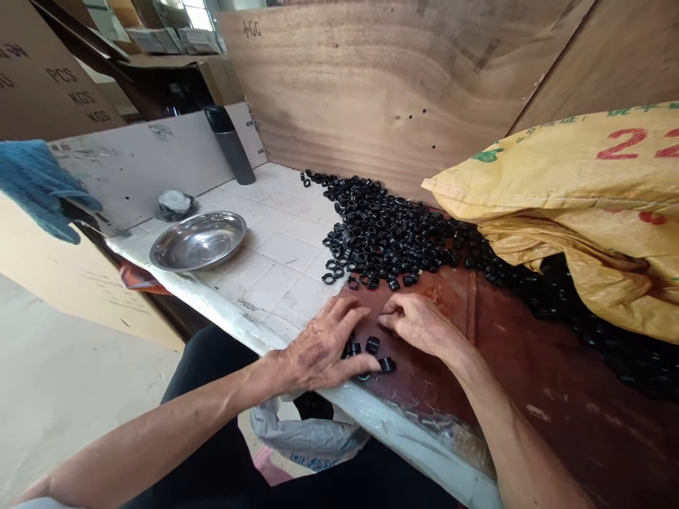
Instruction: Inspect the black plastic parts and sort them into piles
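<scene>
My left hand lies low over the table's front edge with its thumb and fingers spread. It curves around several loose black plastic rings, some of them partly hidden beneath the palm. To its right, my right hand is held just above the red-brown surface, fingers curled in against the thumb; whatever is in them, if anything, is hidden. Beyond both hands spreads a big heap of the same black rings, reaching back to the wooden board.
A yellow woven sack lies at right, with more rings under its mouth. At left stand a steel bowl, a dark flask and a small wrapped bundle. An open white bag hangs below the table edge, between my legs.
</scene>
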`<move>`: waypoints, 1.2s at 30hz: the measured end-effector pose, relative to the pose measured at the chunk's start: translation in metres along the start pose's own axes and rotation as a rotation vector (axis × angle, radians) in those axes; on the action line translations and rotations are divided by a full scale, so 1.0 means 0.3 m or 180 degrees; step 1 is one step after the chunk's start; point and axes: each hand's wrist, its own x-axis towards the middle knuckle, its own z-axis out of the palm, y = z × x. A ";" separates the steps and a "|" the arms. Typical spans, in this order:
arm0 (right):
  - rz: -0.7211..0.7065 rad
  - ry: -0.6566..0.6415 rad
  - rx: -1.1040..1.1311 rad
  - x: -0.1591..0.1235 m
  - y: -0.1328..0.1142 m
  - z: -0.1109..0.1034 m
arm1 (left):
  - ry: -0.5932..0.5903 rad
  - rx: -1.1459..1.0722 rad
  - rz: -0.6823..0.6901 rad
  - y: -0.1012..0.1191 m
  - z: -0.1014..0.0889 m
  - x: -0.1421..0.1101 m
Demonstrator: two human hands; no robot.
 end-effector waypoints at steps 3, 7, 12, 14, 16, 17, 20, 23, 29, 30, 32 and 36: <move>0.0117 0.0217 -0.0045 0.022 0.035 -0.029 | -0.0100 0.0451 0.0289 0.071 0.060 0.015; 0.0219 0.0352 -0.0125 0.036 0.064 -0.048 | -0.0311 0.0895 0.0587 0.076 0.117 0.051; 0.0081 0.0310 -0.0191 0.036 0.060 -0.039 | -0.0269 0.0948 0.0661 -0.077 0.035 0.001; 0.0128 0.0286 -0.0194 0.031 0.046 -0.032 | -0.0171 0.0917 0.0530 -0.165 -0.036 -0.037; 0.0137 0.0314 -0.0212 0.028 0.034 -0.027 | -0.0073 0.0972 0.0380 -0.264 -0.113 -0.063; 0.0130 0.0336 -0.0221 0.028 0.030 -0.024 | -0.0065 0.1054 0.0262 -0.317 -0.152 -0.071; 0.0108 0.0346 -0.0191 0.029 0.034 -0.019 | -0.0014 0.1379 -0.0349 -0.469 -0.265 -0.077; 0.0139 0.0314 -0.0190 0.031 0.047 -0.018 | 0.0241 0.1497 -0.0903 -0.580 -0.350 -0.079; 0.0209 0.0312 -0.0353 0.030 0.050 -0.015 | 0.0661 0.1334 -0.1071 -0.570 -0.295 -0.023; 0.0173 0.0335 -0.0378 0.029 0.053 -0.009 | 0.0705 0.1280 -0.1049 -0.545 -0.255 0.004; 0.0122 0.0352 -0.0394 0.032 0.066 0.007 | 0.0820 0.1209 -0.1014 -0.495 -0.164 0.069; -0.0027 0.0644 -0.0550 0.067 0.100 0.011 | 0.0764 0.0862 -0.0743 -0.451 -0.005 0.211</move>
